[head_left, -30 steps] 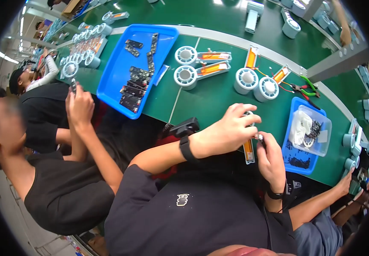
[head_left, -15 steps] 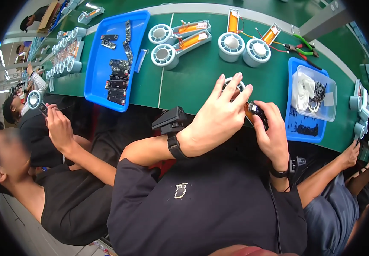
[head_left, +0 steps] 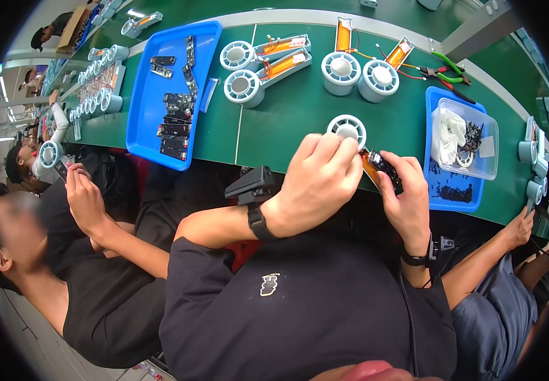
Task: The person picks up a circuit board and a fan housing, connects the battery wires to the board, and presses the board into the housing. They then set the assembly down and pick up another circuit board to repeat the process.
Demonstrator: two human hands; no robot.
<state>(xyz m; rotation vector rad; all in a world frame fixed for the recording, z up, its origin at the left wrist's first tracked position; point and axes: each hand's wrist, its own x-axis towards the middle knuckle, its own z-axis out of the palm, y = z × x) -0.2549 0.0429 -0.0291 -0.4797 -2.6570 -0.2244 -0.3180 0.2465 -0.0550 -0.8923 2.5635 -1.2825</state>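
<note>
In front of me is a handheld fan with a pale blue-grey round head (head_left: 349,127) and an opened handle showing an orange cell (head_left: 370,166). My right hand (head_left: 406,193) grips that handle, thumb and fingers around a black circuit board (head_left: 383,166) lying along it. My left hand (head_left: 322,173) is closed over the join of head and handle, its fingertips bunched together. Whatever lies in those fingertips is hidden. Further back on the bench stand two fan units (head_left: 341,71) with open handles and loose wires. Another pair (head_left: 244,87) lies to their left.
A blue tray (head_left: 142,127) of black circuit boards lies to the left. On the right, a second blue tray (head_left: 435,198) holds a clear plastic box (head_left: 487,166) and small black parts. Pliers (head_left: 455,77) rest behind it. Co-workers sit on both sides; the left one holds a fan (head_left: 50,153).
My left hand has drawn back from the fan head, and its spread fingers have curled together, uncovering the round grille. My right hand keeps its hold on the handle.
</note>
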